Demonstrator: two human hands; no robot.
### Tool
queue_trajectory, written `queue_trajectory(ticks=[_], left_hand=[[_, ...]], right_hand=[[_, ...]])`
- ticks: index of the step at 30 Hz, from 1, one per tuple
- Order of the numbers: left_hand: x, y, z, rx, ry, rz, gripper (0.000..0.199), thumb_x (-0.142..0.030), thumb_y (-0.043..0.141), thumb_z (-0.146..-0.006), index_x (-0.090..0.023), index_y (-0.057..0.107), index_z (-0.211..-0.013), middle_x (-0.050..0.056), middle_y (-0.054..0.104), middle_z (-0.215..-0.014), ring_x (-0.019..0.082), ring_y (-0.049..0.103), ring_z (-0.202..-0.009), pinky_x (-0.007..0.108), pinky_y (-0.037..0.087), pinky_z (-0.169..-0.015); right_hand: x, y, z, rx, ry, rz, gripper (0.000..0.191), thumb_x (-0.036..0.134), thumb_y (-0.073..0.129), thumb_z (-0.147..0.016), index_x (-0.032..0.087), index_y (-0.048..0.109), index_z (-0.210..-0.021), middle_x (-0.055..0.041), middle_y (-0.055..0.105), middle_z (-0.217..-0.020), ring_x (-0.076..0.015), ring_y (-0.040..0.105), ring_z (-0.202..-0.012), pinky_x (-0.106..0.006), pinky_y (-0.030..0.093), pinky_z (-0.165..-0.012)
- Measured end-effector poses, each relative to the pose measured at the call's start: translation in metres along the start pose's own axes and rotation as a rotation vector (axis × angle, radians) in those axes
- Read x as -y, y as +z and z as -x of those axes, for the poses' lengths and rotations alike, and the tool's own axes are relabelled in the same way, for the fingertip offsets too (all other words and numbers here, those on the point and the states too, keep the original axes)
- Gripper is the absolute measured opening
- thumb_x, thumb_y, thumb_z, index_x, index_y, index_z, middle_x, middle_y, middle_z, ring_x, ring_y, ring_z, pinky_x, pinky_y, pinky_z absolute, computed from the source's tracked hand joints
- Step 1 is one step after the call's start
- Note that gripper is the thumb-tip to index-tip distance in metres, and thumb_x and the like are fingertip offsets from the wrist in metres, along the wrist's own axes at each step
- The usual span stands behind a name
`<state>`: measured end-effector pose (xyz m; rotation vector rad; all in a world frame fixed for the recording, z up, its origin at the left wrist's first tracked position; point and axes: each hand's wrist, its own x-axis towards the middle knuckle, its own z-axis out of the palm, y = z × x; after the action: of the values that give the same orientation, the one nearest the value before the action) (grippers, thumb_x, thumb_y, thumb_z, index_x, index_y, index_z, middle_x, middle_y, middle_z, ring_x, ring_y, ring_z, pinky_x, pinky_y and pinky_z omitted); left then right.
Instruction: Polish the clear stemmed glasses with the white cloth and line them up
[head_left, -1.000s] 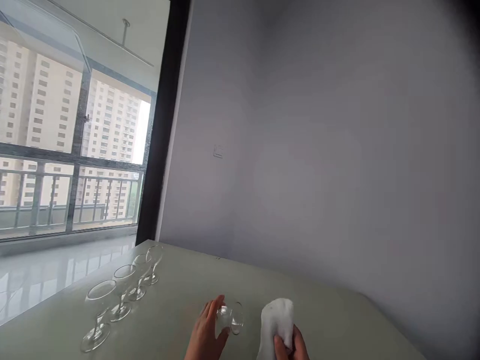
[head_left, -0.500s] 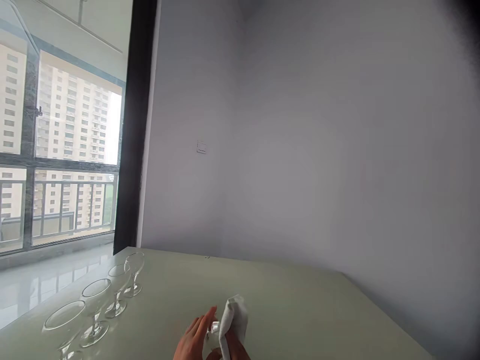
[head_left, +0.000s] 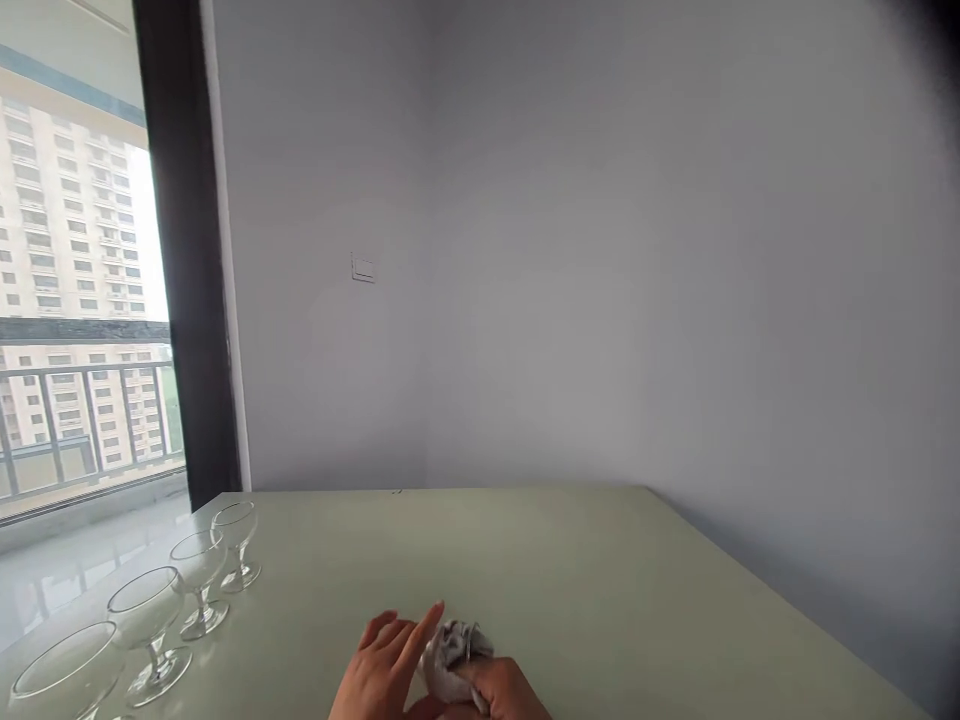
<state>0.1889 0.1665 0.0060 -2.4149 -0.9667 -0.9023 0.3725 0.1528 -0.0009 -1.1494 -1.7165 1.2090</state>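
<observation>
At the bottom middle of the head view, my left hand (head_left: 386, 665) is wrapped round a clear glass (head_left: 474, 640), of which only part of the rim shows. My right hand (head_left: 499, 688) grips a white-grey cloth (head_left: 448, 672), its fingers pushed into the mouth of the glass. The cloth is bunched up, and much of the glass is hidden by it and by the hands. Several clear stemmed glasses stand upright in a row on the left, among them a far one (head_left: 236, 545) and a nearer one (head_left: 150, 625).
The pale green table (head_left: 570, 560) meets a grey wall (head_left: 570, 300) behind it and on the right. A light switch (head_left: 363, 268) is on the wall. Beyond a dark frame (head_left: 184, 250) at the left are a railing and tall buildings.
The view has turned to the right, so the row of glasses sits further left. The cloth, upright beside the glass before, is now bunched in its mouth, with my right hand lower over it.
</observation>
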Motion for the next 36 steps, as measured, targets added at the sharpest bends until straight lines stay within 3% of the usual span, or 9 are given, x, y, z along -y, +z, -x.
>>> queue_trajectory(ticks=[6, 12, 14, 17, 20, 23, 27, 32, 36], left_hand=[[-0.004, -0.023, -0.010, -0.058, 0.005, -0.085, 0.034, -0.040, 0.045, -0.089, -0.018, 0.052, -0.114, 0.001, 0.069, -0.084, 0.016, 0.064, -0.073, 0.041, 0.033, -0.097], [0.004, -0.021, -0.003, 0.236, -0.100, 0.251, 0.036, -0.052, 0.052, -0.080, -0.026, 0.055, -0.104, -0.005, 0.065, -0.064, 0.014, 0.061, -0.059, 0.026, 0.050, -0.069], [0.001, -0.020, -0.003, 0.239, -0.101, 0.212, 0.038, -0.051, 0.052, -0.081, -0.026, 0.054, -0.108, -0.003, 0.068, -0.072, 0.015, 0.063, -0.067, 0.029, 0.049, -0.076], [-0.006, -0.022, -0.007, 0.111, -0.050, 0.041, 0.047, -0.044, 0.057, -0.081, -0.023, 0.047, -0.121, 0.002, 0.069, -0.087, 0.020, 0.064, -0.083, 0.044, 0.038, -0.096], [-0.008, -0.024, -0.009, 0.081, -0.033, -0.001, 0.041, -0.035, 0.058, -0.083, -0.022, 0.049, -0.120, 0.001, 0.069, -0.081, 0.019, 0.063, -0.073, 0.045, 0.037, -0.094], [-0.002, -0.022, -0.004, 0.201, -0.158, 0.219, 0.044, -0.051, 0.051, -0.081, -0.022, 0.055, -0.114, -0.001, 0.067, -0.071, 0.016, 0.059, -0.063, 0.031, 0.045, -0.073], [0.003, -0.018, 0.001, 0.439, -0.305, 0.667, 0.068, -0.073, 0.031, -0.071, -0.019, 0.065, -0.095, -0.003, 0.061, -0.060, 0.012, 0.055, -0.054, 0.019, 0.040, -0.051], [-0.004, -0.024, -0.005, 0.094, -0.161, 0.152, 0.028, -0.040, 0.056, -0.082, -0.026, 0.060, -0.106, 0.001, 0.069, -0.083, 0.019, 0.060, -0.078, 0.033, 0.043, -0.080], [-0.003, -0.028, -0.007, 0.103, -0.198, 0.120, 0.012, -0.030, 0.057, -0.083, -0.026, 0.065, -0.091, -0.002, 0.066, -0.069, 0.017, 0.057, -0.068, 0.031, 0.043, -0.070]], right_hand=[[0.027, -0.009, 0.009, 0.060, 0.005, -0.490, 0.041, 0.049, 0.067, -0.063, 0.012, 0.063, -0.081, 0.0030, 0.037, -0.061, -0.0105, 0.031, -0.057, -0.023, 0.029, -0.055], [0.051, -0.023, 0.021, 0.281, -0.072, 0.040, 0.016, 0.014, 0.055, -0.066, 0.017, 0.064, -0.079, 0.0047, 0.038, -0.061, -0.0084, 0.029, -0.054, -0.022, 0.020, -0.047], [0.046, -0.022, 0.018, 0.180, -0.039, 0.050, 0.015, 0.014, 0.056, -0.064, 0.017, 0.065, -0.076, 0.0045, 0.040, -0.060, -0.0089, 0.032, -0.054, -0.022, 0.022, -0.049], [0.035, -0.017, 0.013, 0.015, 0.097, -0.300, 0.022, 0.026, 0.064, -0.062, 0.014, 0.065, -0.080, 0.0033, 0.043, -0.060, -0.0105, 0.034, -0.056, -0.022, 0.027, -0.053], [0.035, -0.013, 0.014, 0.015, 0.118, -0.540, 0.034, 0.038, 0.067, -0.061, 0.012, 0.063, -0.082, 0.0029, 0.042, -0.060, -0.0109, 0.033, -0.056, -0.023, 0.029, -0.055], [0.047, -0.016, 0.021, 0.109, 0.036, -0.252, 0.023, 0.029, 0.063, -0.064, 0.015, 0.063, -0.083, 0.0044, 0.040, -0.060, -0.0101, 0.030, -0.055, -0.023, 0.025, -0.052], [0.056, -0.029, 0.028, 0.221, -0.072, 0.090, 0.012, 0.021, 0.061, -0.064, 0.017, 0.064, -0.074, 0.0051, 0.042, -0.059, -0.0096, 0.031, -0.053, -0.023, 0.024, -0.051], [0.041, -0.030, 0.019, -0.040, 0.151, -0.298, 0.026, 0.029, 0.067, -0.060, 0.017, 0.064, -0.082, 0.0027, 0.048, -0.064, -0.0127, 0.040, -0.060, -0.024, 0.031, -0.057], [0.041, -0.024, 0.016, -0.015, 0.152, -0.477, 0.025, 0.032, 0.067, -0.060, 0.015, 0.061, -0.077, 0.0049, 0.040, -0.059, -0.0107, 0.034, -0.056, -0.023, 0.028, -0.054]])
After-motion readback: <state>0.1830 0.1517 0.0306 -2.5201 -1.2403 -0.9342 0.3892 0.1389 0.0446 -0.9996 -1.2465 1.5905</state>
